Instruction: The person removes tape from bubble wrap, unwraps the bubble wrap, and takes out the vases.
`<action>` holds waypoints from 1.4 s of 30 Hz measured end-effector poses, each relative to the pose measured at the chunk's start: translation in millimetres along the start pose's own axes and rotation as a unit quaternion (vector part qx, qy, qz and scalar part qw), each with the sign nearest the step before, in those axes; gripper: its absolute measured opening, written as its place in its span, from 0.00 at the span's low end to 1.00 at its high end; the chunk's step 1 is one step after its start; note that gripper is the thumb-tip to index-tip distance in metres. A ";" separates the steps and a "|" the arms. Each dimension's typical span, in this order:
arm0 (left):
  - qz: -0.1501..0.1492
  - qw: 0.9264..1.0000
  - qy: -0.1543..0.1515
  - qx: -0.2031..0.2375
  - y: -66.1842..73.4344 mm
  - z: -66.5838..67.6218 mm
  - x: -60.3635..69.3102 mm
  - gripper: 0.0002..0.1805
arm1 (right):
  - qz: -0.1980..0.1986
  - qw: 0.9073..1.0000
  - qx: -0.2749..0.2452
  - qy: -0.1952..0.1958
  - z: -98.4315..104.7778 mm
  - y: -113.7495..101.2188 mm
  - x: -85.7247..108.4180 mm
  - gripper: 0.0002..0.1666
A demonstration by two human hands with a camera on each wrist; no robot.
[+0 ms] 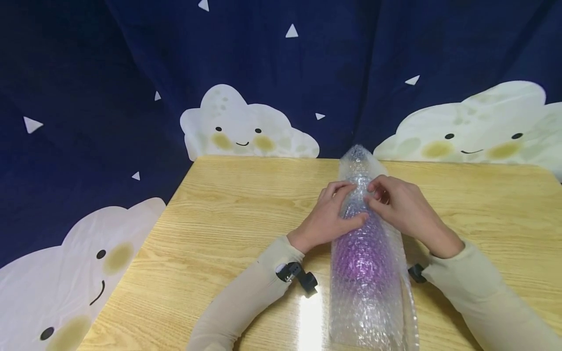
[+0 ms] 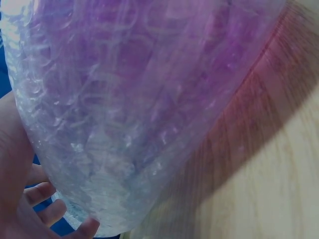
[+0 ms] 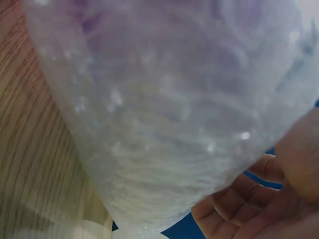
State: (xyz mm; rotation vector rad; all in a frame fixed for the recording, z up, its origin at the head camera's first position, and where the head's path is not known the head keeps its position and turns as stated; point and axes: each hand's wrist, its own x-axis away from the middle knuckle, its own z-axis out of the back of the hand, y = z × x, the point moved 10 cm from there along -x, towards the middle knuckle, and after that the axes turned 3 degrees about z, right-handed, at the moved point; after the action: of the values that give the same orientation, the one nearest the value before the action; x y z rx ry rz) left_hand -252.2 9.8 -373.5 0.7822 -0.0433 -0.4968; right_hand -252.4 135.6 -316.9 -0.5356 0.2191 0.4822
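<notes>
A tall bundle of clear bubble wrap (image 1: 366,307), with something purple inside, occupies the right half of the table and narrows toward its far end. What the purple thing is cannot be made out through the layers. My left hand (image 1: 327,217) rests on the narrowing part from the left, its thumb and fingers spread apart. From the right, my right hand (image 1: 406,207) has curled fingers and seems to pinch the bubble wrap near the same height. In the wrist views, the wrap (image 2: 119,99) fills the left one, and its tapered end (image 3: 154,194) shows beside the right fingers.
The wood-grain table (image 1: 237,209) bears the bundle. Along its back edge hangs a dark blue curtain (image 1: 263,63) with smiling clouds and white triangles. A small black camera (image 1: 300,278) is strapped at the left sleeve, another black device (image 1: 417,273) at the right.
</notes>
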 end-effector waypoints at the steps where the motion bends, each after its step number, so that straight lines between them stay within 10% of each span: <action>1: 0.000 1.000 0.001 -0.001 0.1 0.3 0.0 0.42 | -0.001 1.000 -0.002 0.000 0.1 -0.1 0.2 0.09; 32: 0.011 1.000 -0.002 0.011 -0.9 1.6 1.2 0.43 | -0.001 0.999 -0.043 -0.011 5.9 -6.7 26.7 0.07; 42: 0.011 1.000 -0.006 0.008 -0.4 0.3 2.5 0.43 | 0.061 0.997 -0.036 0.004 9.2 -18.8 38.9 0.14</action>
State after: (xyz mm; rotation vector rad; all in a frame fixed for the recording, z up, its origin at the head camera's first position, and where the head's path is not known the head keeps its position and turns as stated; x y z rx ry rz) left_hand -250.1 8.2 -373.9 0.7931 -0.0660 -0.4805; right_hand -208.7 141.2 -313.5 -0.5971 0.2432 0.6096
